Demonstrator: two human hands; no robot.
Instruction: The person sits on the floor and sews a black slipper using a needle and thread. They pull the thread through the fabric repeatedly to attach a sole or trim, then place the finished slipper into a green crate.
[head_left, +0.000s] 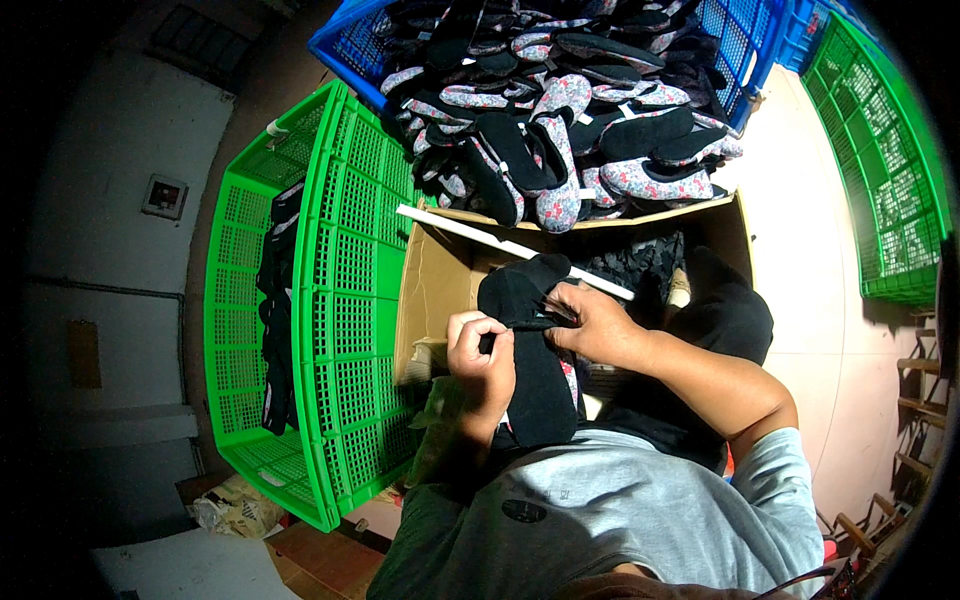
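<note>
A black fabric shoe (530, 350) with a floral lining is held sole up over my lap. My left hand (482, 360) grips its left edge, fingers curled around the fabric. My right hand (596, 325) pinches the shoe near its toe end. Just beyond the hands stands an open cardboard box (440, 280) with dark material inside. Behind it a blue crate (740, 40) is heaped with several black and floral shoes (560, 130).
A green plastic crate (340, 300) on my left holds a few dark shoes (277, 310). Another green crate (890, 170) stands at the far right. A white strip (500, 245) lies across the box top. Wooden furniture (920, 400) sits at the right edge.
</note>
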